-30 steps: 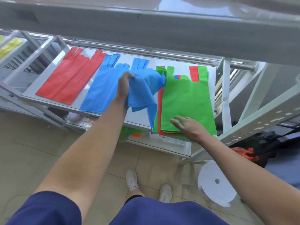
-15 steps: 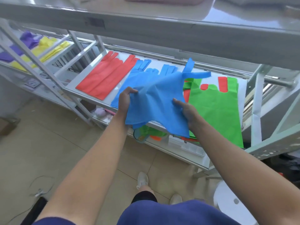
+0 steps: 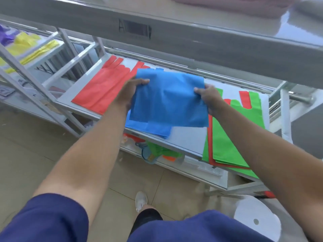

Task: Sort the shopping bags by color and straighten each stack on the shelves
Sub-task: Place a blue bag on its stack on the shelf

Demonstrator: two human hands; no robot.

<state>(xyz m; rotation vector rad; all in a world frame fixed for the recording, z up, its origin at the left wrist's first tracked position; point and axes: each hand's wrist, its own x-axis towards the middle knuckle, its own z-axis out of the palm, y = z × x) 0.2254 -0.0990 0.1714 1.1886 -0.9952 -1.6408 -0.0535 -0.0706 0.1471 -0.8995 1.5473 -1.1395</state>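
Two hands hold one blue bag [image 3: 167, 100] up flat, just above the blue stack [image 3: 148, 127] on the shelf [image 3: 185, 138]. The left hand [image 3: 132, 91] pinches its left edge and the right hand [image 3: 208, 96] pinches its right edge. The bag looks light, thin and floppy, so a hold on both sides should help it lie smooth. A red stack [image 3: 103, 88] lies to the left and a green stack [image 3: 227, 137] to the right.
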